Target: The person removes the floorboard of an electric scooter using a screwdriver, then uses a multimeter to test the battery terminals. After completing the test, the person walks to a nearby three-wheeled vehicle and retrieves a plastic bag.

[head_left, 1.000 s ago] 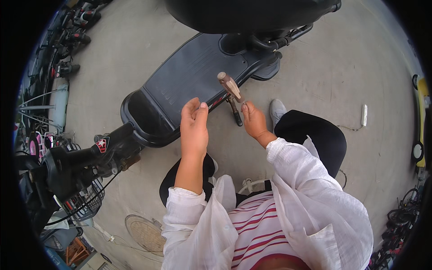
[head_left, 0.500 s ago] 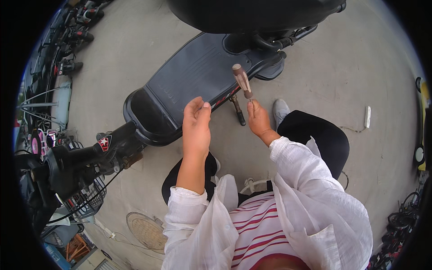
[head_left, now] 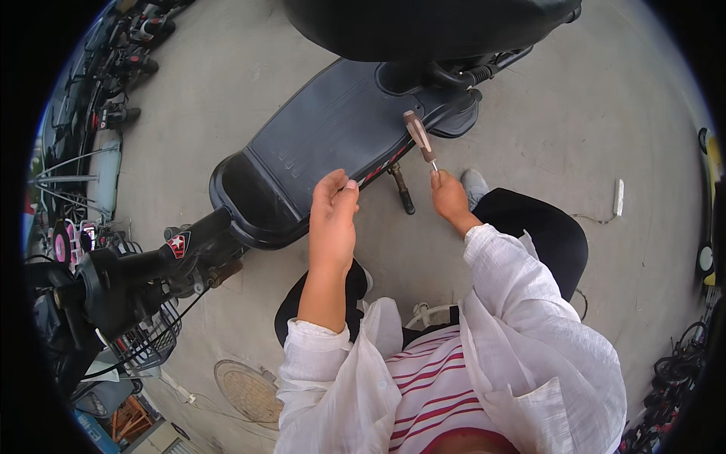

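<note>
In my right hand (head_left: 451, 198) is a screwdriver (head_left: 420, 136), gripped low on its metal shaft. Its brown and beige handle points up and away, over the edge of an electric scooter's dark footboard (head_left: 321, 125). My left hand (head_left: 333, 212) is raised beside the near edge of that footboard, fingers loosely curved and the thumb a little apart. I see nothing in it. Between the two hands, further off, the scooter's side stand (head_left: 401, 189) juts out below the footboard. The screwdriver's tip is hidden by my right hand.
The black scooter seat (head_left: 431, 30) overhangs at the top, and the steering column (head_left: 200, 233) runs to the lower left. A round manhole cover (head_left: 248, 387) lies in the concrete at lower left. A white bar (head_left: 618, 198) with a cord lies at right. Parked bikes line both sides.
My right hand has shifted slightly right and nearer to me, bringing the screwdriver along; more of its shaft shows. My left hand has barely moved.
</note>
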The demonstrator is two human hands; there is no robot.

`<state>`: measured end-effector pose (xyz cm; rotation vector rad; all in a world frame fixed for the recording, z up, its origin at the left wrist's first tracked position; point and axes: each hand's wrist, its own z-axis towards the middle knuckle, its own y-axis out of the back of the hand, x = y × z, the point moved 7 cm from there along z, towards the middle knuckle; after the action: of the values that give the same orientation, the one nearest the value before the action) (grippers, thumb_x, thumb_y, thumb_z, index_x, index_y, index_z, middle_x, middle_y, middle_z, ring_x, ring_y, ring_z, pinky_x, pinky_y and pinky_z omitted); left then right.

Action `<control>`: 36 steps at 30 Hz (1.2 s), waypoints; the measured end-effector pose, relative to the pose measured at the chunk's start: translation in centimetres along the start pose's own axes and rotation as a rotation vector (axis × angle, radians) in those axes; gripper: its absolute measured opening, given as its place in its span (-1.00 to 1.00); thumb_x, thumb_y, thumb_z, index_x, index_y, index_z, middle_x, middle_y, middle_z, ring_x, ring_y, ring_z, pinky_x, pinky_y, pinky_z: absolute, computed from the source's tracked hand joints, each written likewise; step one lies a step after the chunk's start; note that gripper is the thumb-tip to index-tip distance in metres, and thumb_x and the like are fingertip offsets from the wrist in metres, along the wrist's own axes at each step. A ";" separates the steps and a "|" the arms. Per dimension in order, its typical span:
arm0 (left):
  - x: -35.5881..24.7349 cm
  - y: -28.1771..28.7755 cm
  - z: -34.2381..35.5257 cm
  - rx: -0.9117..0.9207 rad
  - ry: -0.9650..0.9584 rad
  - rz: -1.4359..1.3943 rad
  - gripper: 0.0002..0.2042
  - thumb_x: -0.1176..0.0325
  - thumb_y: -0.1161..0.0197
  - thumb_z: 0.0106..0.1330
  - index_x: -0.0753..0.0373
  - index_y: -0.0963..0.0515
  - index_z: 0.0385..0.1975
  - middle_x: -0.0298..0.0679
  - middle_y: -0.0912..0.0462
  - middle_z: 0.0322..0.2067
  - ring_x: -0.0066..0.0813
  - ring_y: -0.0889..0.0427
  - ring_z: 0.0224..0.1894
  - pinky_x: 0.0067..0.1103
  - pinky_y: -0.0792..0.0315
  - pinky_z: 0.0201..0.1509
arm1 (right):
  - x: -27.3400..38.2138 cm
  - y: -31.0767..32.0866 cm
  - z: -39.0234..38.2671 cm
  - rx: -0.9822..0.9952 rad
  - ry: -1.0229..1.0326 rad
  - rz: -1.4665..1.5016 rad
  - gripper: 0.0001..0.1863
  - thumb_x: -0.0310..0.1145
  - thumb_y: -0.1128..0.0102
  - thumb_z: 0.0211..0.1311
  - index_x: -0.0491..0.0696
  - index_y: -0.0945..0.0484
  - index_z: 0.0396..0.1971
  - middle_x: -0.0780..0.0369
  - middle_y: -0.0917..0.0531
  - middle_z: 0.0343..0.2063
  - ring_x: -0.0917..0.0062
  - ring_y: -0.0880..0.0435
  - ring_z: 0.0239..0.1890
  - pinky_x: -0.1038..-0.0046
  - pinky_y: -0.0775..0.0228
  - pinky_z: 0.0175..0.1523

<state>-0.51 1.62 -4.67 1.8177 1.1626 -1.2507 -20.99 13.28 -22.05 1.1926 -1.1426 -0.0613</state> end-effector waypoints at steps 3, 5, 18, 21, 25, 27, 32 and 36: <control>-0.1 0.7 -0.2 0.011 0.009 0.009 -0.50 0.20 -0.14 0.38 0.41 -0.33 0.20 -0.10 -0.43 0.09 -0.42 -0.42 0.07 -0.52 -0.33 0.11 | 2.5 2.6 -0.3 -0.185 0.021 0.201 -0.66 -0.10 0.14 0.46 -0.07 -0.44 -0.33 -0.03 -0.61 -0.51 -0.08 -0.58 -0.44 -0.02 -0.34 -0.36; -0.1 0.6 -0.4 0.017 0.018 0.009 -0.49 0.19 -0.15 0.38 0.41 -0.33 0.20 -0.10 -0.43 0.10 -0.42 -0.42 0.08 -0.52 -0.33 0.11 | 0.8 2.2 0.4 -0.128 -0.042 0.063 -0.66 -0.10 0.13 0.46 -0.08 -0.42 -0.35 -0.05 -0.60 -0.52 -0.08 -0.58 -0.44 -0.01 -0.34 -0.37; -0.2 0.6 -0.3 -0.008 0.009 -0.030 -0.53 0.20 -0.17 0.37 0.37 -0.38 0.16 -0.16 -0.44 0.08 -0.48 -0.41 0.03 -0.56 -0.35 0.03 | 2.5 4.2 1.8 -0.200 -0.003 0.167 -0.63 -0.08 0.17 0.47 -0.08 -0.42 -0.35 -0.06 -0.62 -0.49 -0.06 -0.60 -0.39 -0.03 -0.38 -0.32; 0.2 0.1 -0.1 0.021 0.039 -0.005 -0.53 0.19 -0.18 0.37 0.38 -0.38 0.16 -0.16 -0.44 0.09 -0.48 -0.41 0.03 -0.55 -0.35 0.03 | -0.5 1.2 1.8 0.012 -0.045 -0.039 -0.64 -0.08 0.16 0.46 -0.07 -0.43 -0.34 -0.05 -0.62 -0.51 -0.05 -0.61 -0.41 -0.03 -0.39 -0.32; -0.1 0.4 -0.3 0.004 0.026 -0.007 -0.54 0.21 -0.16 0.38 0.38 -0.38 0.16 -0.15 -0.43 0.10 -0.48 -0.42 0.02 -0.54 -0.36 0.03 | 2.0 1.1 -1.3 -0.031 0.050 -0.037 -0.65 -0.09 0.14 0.45 -0.06 -0.43 -0.37 -0.03 -0.61 -0.56 -0.05 -0.58 -0.49 -0.02 -0.37 -0.38; -0.3 -0.2 0.1 0.026 0.020 -0.015 -0.54 0.21 -0.15 0.38 0.38 -0.37 0.17 -0.13 -0.43 0.12 -0.49 -0.41 0.02 -0.54 -0.36 0.03 | 1.0 -0.1 -0.5 0.049 0.029 -0.074 -0.66 -0.10 0.13 0.45 -0.06 -0.42 -0.40 -0.02 -0.59 -0.59 -0.04 -0.57 -0.53 -0.01 -0.36 -0.41; -0.6 0.3 0.0 0.025 -0.001 -0.001 -0.54 0.22 -0.15 0.38 0.39 -0.36 0.17 -0.13 -0.43 0.11 -0.49 -0.41 0.01 -0.54 -0.36 0.02 | 3.4 0.5 -2.0 -0.034 0.138 -0.011 -0.65 -0.11 0.14 0.45 -0.07 -0.41 -0.40 -0.02 -0.58 -0.61 -0.03 -0.56 -0.56 0.01 -0.36 -0.44; 0.0 0.4 -0.1 0.013 0.027 -0.021 -0.53 0.21 -0.16 0.38 0.39 -0.37 0.16 -0.15 -0.44 0.08 -0.49 -0.41 0.01 -0.54 -0.36 0.02 | 2.3 0.3 -1.9 0.029 0.138 -0.098 -0.66 -0.11 0.15 0.46 -0.06 -0.40 -0.39 -0.02 -0.58 -0.61 -0.02 -0.56 -0.56 0.01 -0.35 -0.45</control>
<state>-0.07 1.53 -4.68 1.8421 1.1938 -1.2520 -18.66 13.45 -20.11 1.2583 -0.9675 -0.0366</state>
